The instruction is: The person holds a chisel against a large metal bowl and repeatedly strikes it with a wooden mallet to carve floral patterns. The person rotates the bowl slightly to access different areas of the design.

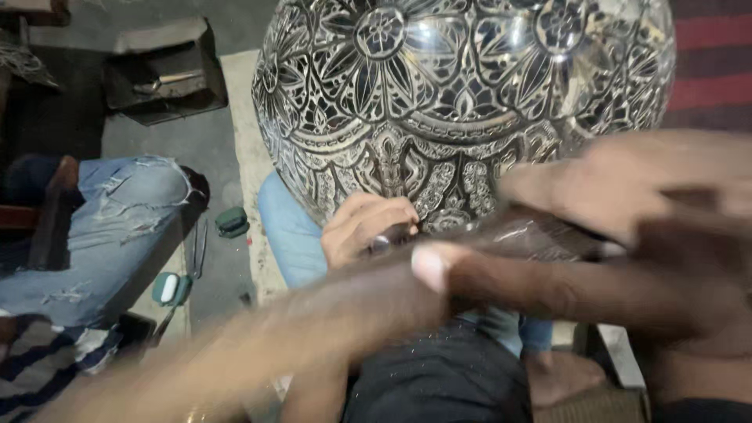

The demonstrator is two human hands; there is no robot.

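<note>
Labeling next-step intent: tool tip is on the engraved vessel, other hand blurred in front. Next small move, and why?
Probably steady the right hand first: it is motion-blurred, while the left hand holds the tool at the engraved metal vessel, low on its patterned wall.

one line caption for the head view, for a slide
Left hand presses a small tool against a large engraved metal vessel while the blurred right hand crosses in front.

bowl (462,102) above hands, box (160,70) far left
</note>
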